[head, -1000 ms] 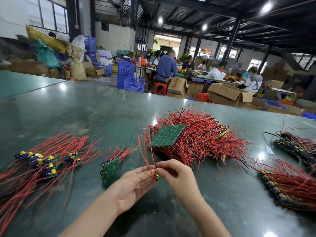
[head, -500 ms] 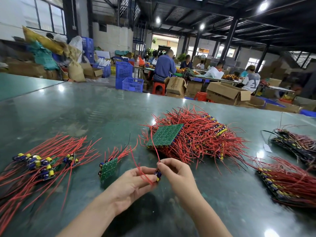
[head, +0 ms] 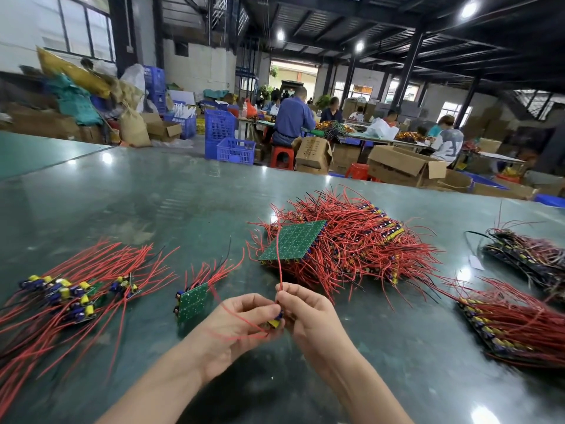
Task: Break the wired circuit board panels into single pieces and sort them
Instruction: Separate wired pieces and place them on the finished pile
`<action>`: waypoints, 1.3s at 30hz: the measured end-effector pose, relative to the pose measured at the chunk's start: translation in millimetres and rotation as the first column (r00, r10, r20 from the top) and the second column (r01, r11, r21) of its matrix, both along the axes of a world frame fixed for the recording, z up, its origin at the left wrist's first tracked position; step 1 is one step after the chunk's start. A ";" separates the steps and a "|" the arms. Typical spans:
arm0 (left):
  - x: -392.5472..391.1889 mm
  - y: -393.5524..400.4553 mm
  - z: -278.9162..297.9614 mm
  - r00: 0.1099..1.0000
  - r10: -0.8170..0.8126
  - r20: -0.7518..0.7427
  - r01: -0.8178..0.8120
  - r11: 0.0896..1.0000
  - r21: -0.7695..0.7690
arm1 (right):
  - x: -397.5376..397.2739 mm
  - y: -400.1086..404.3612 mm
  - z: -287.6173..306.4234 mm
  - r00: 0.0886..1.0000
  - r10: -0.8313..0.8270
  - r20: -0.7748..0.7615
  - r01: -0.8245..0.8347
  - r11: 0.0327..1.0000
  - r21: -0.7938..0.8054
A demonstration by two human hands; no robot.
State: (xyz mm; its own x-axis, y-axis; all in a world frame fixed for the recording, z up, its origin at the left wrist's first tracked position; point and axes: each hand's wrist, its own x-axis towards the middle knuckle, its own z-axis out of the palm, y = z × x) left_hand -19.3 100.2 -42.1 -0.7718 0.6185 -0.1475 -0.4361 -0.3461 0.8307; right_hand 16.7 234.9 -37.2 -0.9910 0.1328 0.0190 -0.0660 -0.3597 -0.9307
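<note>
Since a moment ago, both hands have drawn closer together and one red wire now loops across my left palm. From the head camera, my left hand (head: 241, 319) and right hand (head: 308, 313) pinch a small wired board piece (head: 276, 320) between their fingertips, above the table (head: 153, 203). Its other red lead (head: 278, 270) rises toward the big panel pile (head: 351, 240). If that lead snags there, or I twist too hard, a solder joint could tear. Singles (head: 67, 292) lie left.
</note>
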 end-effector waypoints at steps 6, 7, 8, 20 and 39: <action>1.2 -6.6 6.0 0.996 -0.082 0.021 0.081 0.997 0.018 | 0.6 -7.0 -3.6 0.991 -0.126 -0.049 0.120 0.986 -0.115; 2.2 -6.8 6.0 0.995 -0.100 0.008 0.100 0.995 -0.001 | 0.4 -7.6 -3.0 0.988 -0.151 -0.042 0.144 0.981 -0.129; 3.2 -6.6 5.4 0.992 -0.123 -0.008 0.123 0.992 -0.021 | 0.9 -7.7 -0.9 0.983 -0.179 -0.030 0.172 0.973 -0.154; 7.7 0.0 2.5 0.985 -0.116 -0.131 0.084 0.971 -0.224 | -0.5 21.0 14.3 0.912 -0.408 0.037 0.410 0.904 -0.120; 6.1 4.2 -2.9 0.982 0.187 -0.039 -0.190 0.976 -0.102 | -0.2 14.5 0.4 0.997 -0.071 -0.011 0.070 0.926 0.372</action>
State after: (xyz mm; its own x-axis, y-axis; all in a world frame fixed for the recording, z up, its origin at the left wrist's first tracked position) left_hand -13.2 104.5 -45.0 -0.8780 0.4437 -0.1796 -0.3465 -0.3305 0.8779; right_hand 16.5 249.4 -36.9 -0.9795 0.1857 0.0779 -0.0758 0.0180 -0.9970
